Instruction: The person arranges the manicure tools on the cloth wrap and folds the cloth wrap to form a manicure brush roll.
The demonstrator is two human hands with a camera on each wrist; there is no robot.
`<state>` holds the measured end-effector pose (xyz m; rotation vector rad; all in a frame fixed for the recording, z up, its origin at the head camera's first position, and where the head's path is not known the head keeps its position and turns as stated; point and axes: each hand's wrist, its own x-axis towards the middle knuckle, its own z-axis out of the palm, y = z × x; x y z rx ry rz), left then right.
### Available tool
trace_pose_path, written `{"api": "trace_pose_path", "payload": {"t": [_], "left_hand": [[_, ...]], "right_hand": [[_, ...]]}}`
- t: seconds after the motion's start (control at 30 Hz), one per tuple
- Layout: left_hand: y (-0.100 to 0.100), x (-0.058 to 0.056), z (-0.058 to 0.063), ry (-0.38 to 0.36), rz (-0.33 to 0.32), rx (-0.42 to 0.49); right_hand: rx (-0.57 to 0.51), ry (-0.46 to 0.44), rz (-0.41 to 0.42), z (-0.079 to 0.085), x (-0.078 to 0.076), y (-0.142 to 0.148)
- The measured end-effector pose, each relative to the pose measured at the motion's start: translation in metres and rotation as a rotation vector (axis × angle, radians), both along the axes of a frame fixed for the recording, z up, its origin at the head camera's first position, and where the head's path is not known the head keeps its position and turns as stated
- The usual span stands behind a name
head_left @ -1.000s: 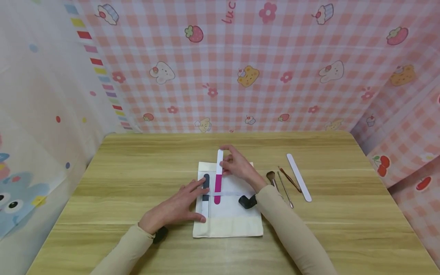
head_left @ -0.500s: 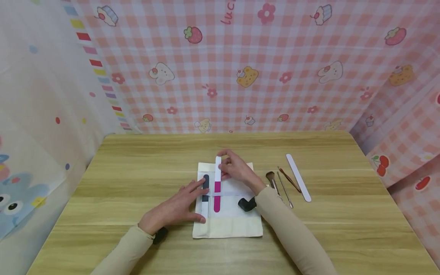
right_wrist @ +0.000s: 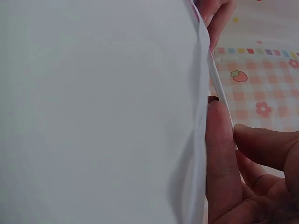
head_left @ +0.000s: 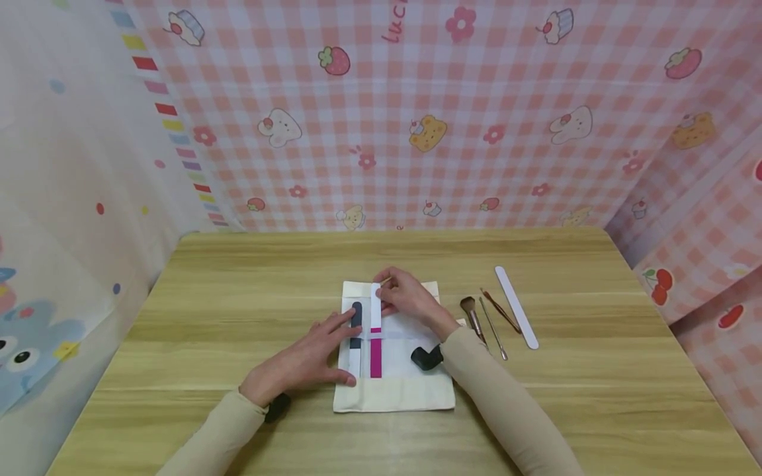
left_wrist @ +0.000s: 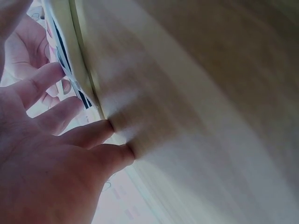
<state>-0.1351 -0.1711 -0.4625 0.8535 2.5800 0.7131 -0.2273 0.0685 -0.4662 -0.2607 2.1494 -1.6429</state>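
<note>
A cream fabric pouch point(head_left: 395, 395) lies opened flat on the table, with a thin band point(head_left: 400, 336) across its middle. My right hand point(head_left: 409, 299) pinches the white upper end of a white-and-magenta nail file point(head_left: 376, 355) between thumb and fingers. That file passes under the band, and its lower tip is hidden in the bottom pocket. My left hand point(head_left: 306, 357) rests with spread fingers at the pouch's left side, over a dark-and-white nail file point(head_left: 355, 361). In the right wrist view, the held file point(right_wrist: 217, 78) shows edge-on beside white fabric point(right_wrist: 93, 112).
Right of the pouch lie a makeup brush point(head_left: 469, 308), a thin metal tool point(head_left: 493, 329), a brown slender tool point(head_left: 502, 311) and a white nail file point(head_left: 516, 307). A checked cloth point(head_left: 381, 132) hangs behind the wooden table point(head_left: 208, 311).
My right hand has moved toward me, sliding the white-and-magenta nail file down under the band until its lower tip goes into the bottom pocket. My left hand stays in place.
</note>
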Motion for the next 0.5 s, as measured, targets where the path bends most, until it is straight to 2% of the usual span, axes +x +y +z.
{"api": "trace_pose_path", "payload": {"t": [0.5], "left_hand": [[0.0,0.0007,0.0005,0.0,0.0,-0.002]], "right_hand": [[0.069,-0.001,0.025,-0.0006,0.0025,-0.0002]]}}
